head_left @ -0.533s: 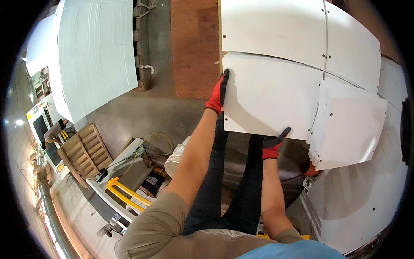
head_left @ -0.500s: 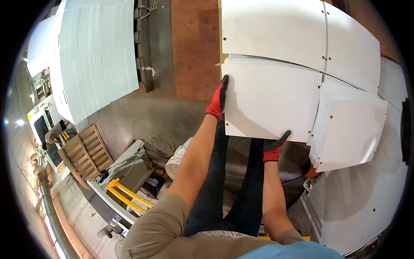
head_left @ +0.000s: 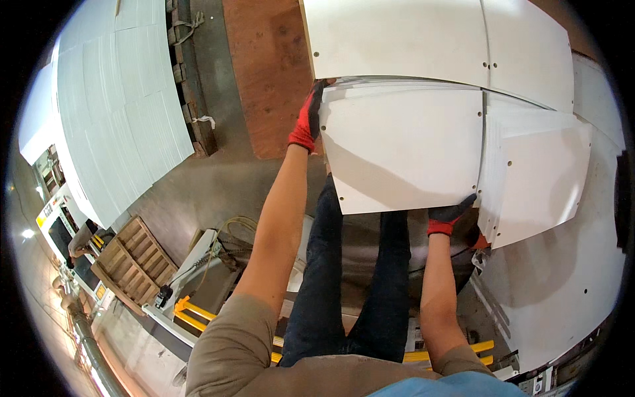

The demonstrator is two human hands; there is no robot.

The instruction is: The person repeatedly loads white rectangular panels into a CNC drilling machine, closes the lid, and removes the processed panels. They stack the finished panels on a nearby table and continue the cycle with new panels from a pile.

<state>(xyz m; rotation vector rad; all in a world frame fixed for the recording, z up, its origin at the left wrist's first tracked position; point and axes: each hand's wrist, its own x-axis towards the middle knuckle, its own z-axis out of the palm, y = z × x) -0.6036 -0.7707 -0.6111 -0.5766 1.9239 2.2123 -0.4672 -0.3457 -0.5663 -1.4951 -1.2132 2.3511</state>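
Observation:
In front of me lies a stack of white panels (head_left: 405, 149) with small holes near the corners, its sheets slightly fanned at the far edge. My left hand (head_left: 311, 119), in a red and black glove, grips the stack's left side by the far corner; its fingertips are partly hidden. At the near edge, close to the right corner, my right hand (head_left: 451, 216), gloved the same way, holds the stack with its thumb at the edge and its other fingers mostly hidden below. A second stack of white panels (head_left: 539, 175) sits just to the right, its sheets unevenly spread.
Larger stacked white panels (head_left: 397, 40) lie beyond, with another panel (head_left: 529, 53) beside them. A brown board (head_left: 264, 73) is left of them. Far left stands a tall pile of white sheets (head_left: 122, 99) on a pallet. A wooden pallet (head_left: 134, 260) and yellow bars (head_left: 192, 312) are lower left.
My left hand has moved farther up the stack's left side toward the far corner. My right hand has shifted right along the near edge. The view has also shifted.

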